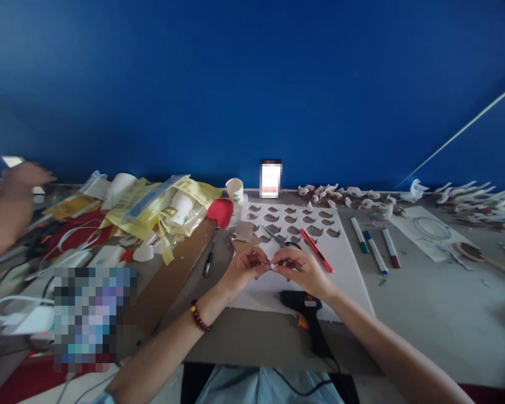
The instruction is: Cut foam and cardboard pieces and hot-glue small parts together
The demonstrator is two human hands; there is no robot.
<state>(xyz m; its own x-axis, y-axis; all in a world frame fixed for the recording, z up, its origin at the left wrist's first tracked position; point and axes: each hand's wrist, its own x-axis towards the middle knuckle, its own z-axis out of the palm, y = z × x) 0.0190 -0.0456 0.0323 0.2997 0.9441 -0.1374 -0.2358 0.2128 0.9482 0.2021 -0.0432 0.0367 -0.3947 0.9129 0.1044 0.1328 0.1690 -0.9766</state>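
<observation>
My left hand (244, 270) and my right hand (299, 270) meet above a white foam sheet (349, 280). Thumb and fingers are pinched together on both, around a tiny whitish piece (272, 266) too small to identify. Bird-like shapes are cut out of the sheet's upper part. On the sheet, a red cutter (317, 251) lies right of my hands, and scissors (275, 235) lie just beyond them, partly hidden. A black glue gun (307, 311) rests at the sheet's near edge, below my right hand. A small brown piece (244, 232) lies beyond my left hand.
A lit phone (271, 179) leans on the blue wall. White paper cup (235, 191), red piece (221, 212) and black pen (211, 252) are left of the sheet. Markers (375, 252) and small white bird shapes (368, 199) are right. Yellow bags (151, 207), cables and another person's arm (8, 210) are left.
</observation>
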